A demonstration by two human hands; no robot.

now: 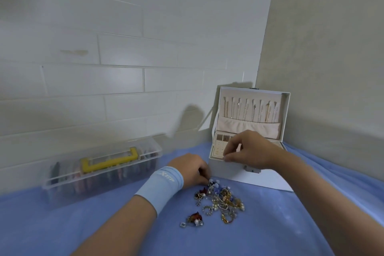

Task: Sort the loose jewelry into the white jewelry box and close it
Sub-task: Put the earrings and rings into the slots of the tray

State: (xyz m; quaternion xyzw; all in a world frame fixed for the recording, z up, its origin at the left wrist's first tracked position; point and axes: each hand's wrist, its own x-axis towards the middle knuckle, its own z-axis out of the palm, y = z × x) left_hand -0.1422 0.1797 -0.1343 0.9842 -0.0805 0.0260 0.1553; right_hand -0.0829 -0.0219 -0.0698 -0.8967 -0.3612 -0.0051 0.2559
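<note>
The white jewelry box (pixel 228 170) stands open in the far right corner of the blue cloth, its lid upright with several chains hanging inside. My right hand (pixel 247 149) hovers over the box's front edge, fingers curled and fingertips pinched together; whatever small piece they hold is too small to make out. A pile of loose jewelry (pixel 220 199) lies on the cloth in front of the box. My left hand (pixel 193 172), wearing a light blue wristband, rests at the pile's far left edge with fingers curled down into the pieces. A separate red and gold piece (pixel 194 218) lies nearer to me.
A clear plastic storage case (pixel 99 170) with a yellow handle sits to the left against the tiled wall. Walls close in behind and to the right of the box. Blue cloth (pixel 83 224) covers the whole surface.
</note>
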